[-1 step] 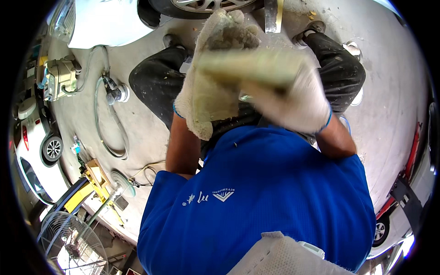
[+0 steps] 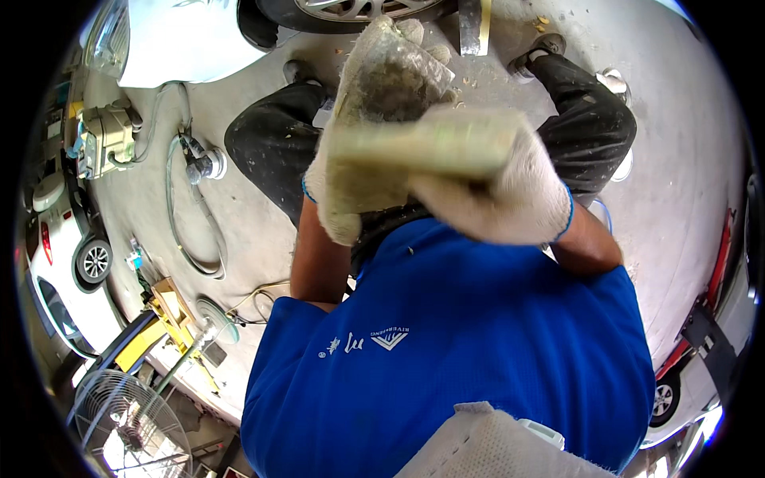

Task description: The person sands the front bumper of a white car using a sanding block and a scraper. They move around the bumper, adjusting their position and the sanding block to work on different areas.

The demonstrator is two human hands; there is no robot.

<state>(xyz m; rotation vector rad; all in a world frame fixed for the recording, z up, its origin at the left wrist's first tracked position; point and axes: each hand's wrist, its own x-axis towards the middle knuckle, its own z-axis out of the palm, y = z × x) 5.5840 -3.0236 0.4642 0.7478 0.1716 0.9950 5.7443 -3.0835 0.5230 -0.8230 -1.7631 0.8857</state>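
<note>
My left hand (image 2: pixel 355 68), in a dirty white knit glove, holds up a flat grimy plate (image 2: pixel 406 84) with its fingers along the far edge and thumb at the near end. Pale yellow-green paste, apparently putty, covers the plate's nearer part (image 2: pixel 358 187). My right hand (image 2: pixel 526 187), gloved the same way, is closed round a wide flat putty spreader (image 2: pixel 422 151). Motion blurs the spreader, and it lies across the plate in view; whether it touches the paste I cannot tell. Both hands are in front of my blue shirt, between my bent knees.
A car wheel (image 2: pixel 358 9) and white bodywork (image 2: pixel 183 44) stand ahead. On the floor at left lie a sander (image 2: pixel 205 165) with its hose and a box-shaped machine (image 2: pixel 103 139). A caged fan (image 2: pixel 131 426) and a white car (image 2: pixel 72 271) are farther left.
My right hand and the spreader have moved nearer to my body, uncovering more of the plate's far part. The left hand stays nearly in place.
</note>
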